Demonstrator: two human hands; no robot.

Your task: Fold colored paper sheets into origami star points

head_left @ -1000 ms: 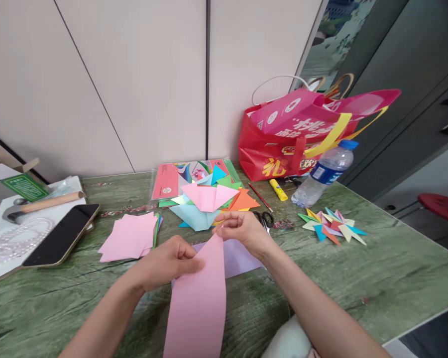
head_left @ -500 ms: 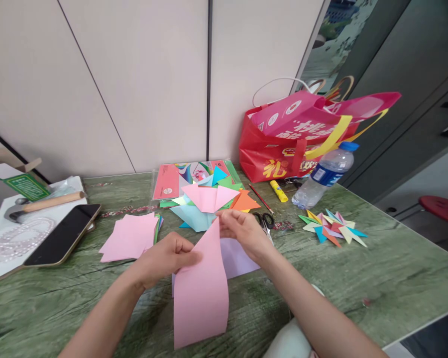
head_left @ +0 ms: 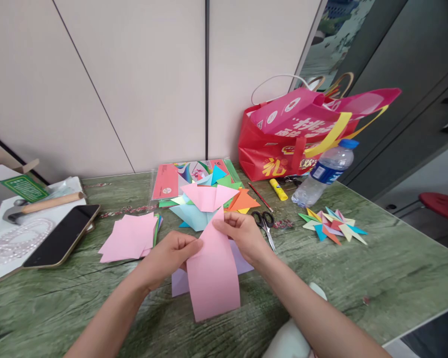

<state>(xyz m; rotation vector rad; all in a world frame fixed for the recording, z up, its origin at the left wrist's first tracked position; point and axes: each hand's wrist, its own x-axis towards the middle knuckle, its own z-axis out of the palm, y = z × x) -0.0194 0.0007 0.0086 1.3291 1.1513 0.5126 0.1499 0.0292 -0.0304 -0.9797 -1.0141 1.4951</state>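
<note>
By the left hand, thumb and fingers pinched together, the left edge of a long pink paper sheet with a slanted, pointed top is gripped. The sheet has just been raised and swung slightly rightward, above a flat lilac paper sheet. By the right hand, thumb and fingers also closed, the right edge is pinched just below the point, so the slanted end seems steadied from both sides.

Against the earlier frames, the stack of square pink paper at left is unmoved. The pink sheet's lower end, cut off by the frame at first, is now fully shown. The black-handled scissors with silver blades are less covered by the right arm. The many-coloured, star-shaped folded paper is left unmoved.
</note>
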